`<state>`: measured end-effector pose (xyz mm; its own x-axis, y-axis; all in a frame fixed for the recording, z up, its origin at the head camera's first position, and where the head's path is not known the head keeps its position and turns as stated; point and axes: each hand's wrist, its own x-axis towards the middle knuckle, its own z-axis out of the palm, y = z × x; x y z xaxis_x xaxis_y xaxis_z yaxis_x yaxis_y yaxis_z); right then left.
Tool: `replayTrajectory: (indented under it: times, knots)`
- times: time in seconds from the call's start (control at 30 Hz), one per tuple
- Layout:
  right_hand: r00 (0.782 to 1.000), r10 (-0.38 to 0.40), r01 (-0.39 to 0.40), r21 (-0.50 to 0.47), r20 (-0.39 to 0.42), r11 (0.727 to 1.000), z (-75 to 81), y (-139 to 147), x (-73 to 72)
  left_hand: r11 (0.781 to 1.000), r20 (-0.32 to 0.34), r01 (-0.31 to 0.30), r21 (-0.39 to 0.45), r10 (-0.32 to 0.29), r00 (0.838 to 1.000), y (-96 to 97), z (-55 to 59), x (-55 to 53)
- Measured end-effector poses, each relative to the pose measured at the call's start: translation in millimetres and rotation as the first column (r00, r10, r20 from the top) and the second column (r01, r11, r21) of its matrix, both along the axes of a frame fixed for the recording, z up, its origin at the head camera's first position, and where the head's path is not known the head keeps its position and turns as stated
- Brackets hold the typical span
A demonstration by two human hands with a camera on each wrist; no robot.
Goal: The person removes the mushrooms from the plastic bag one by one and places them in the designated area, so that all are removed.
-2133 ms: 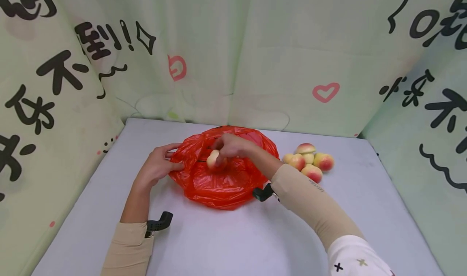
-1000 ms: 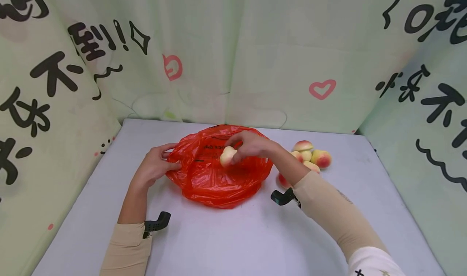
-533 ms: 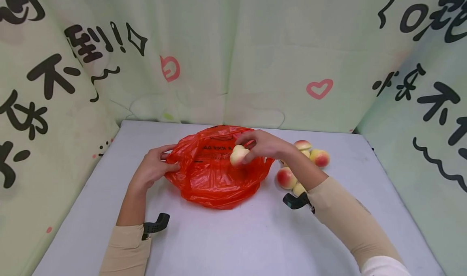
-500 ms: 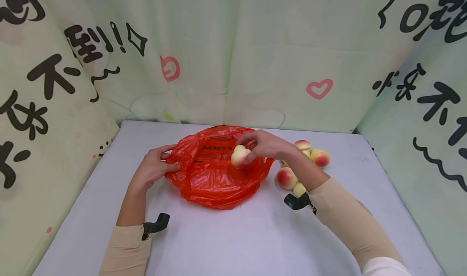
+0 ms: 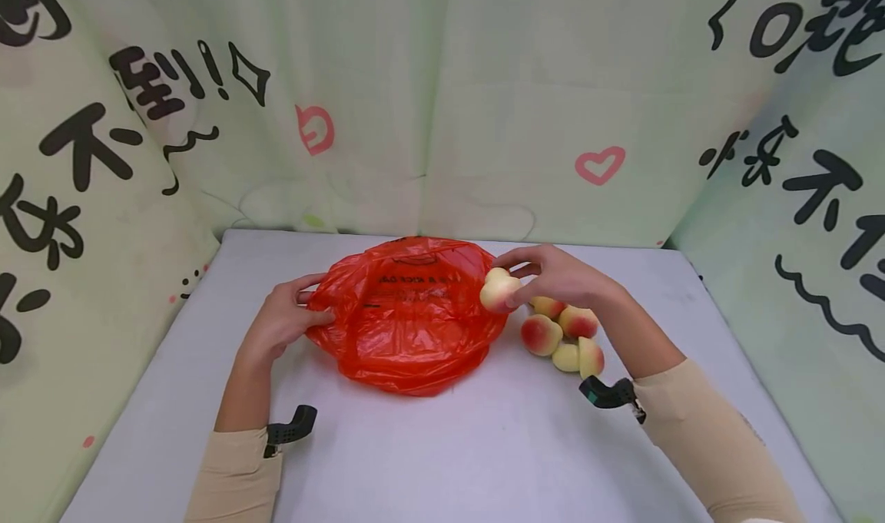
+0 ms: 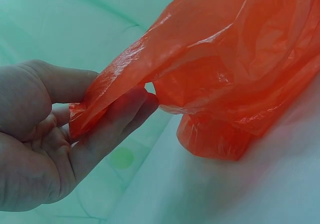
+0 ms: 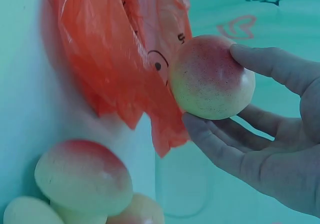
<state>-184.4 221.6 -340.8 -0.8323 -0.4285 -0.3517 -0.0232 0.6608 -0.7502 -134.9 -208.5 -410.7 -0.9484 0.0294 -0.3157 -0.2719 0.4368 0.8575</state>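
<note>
My left hand [image 5: 286,319] pinches the left rim of a red plastic bag [image 5: 415,339], which lies with its mouth wide towards me. In the left wrist view, the bag's film [image 6: 225,73] runs between thumb and fingers. At the bag's right rim, my right hand [image 5: 560,277] holds a toy mushroom [image 5: 499,292] with a pale stem and a red-and-yellow cap. The right wrist view shows that mushroom's rounded cap [image 7: 212,78] between thumb and fingertips, beside the bag. How much the bag contains is hidden.
Several similar toy mushrooms [image 5: 541,335] lie in a cluster on the white table [image 5: 429,461], right of the bag and below my right hand. Printed curtains [image 5: 512,108] enclose the table at the back and sides.
My right hand has moved right, carrying the toy mushroom from over the bag's inside to its right rim. More of the cluster shows now. The left hand keeps its grip on the bag.
</note>
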Motion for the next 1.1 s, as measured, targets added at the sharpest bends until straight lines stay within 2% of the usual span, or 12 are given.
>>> replayTrajectory:
  times: [0.23, 0.5, 0.83, 1.1]
  knots:
    - [0.998, -0.061, 0.062, -0.035, 0.03, 0.997, 0.9, 31, 11.1, 1.0, 0.007, 0.002, 0.008, -0.002, 1.0, 0.2, 0.2, 0.9]
    - [0.997, -0.072, 0.072, -0.028, -0.024, 0.997, -0.6, 59, 21.7, 1.0, 0.003, 0.0, -0.003, 0.0, 1.0, 0.3, -0.1, 1.3]
    - [0.995, -0.096, 0.093, -0.055, -0.04, 0.994, -5.1, 95, 35.0, 1.0, 0.001, 0.008, -0.008, -0.008, 1.0, 1.0, -1.0, 0.9]
    - [0.989, -0.131, 0.133, 0.023, -0.068, 0.991, -6.4, 119, 47.3, 1.0, 0.002, 0.019, -0.019, -0.019, 1.0, 1.5, -0.4, 0.1]
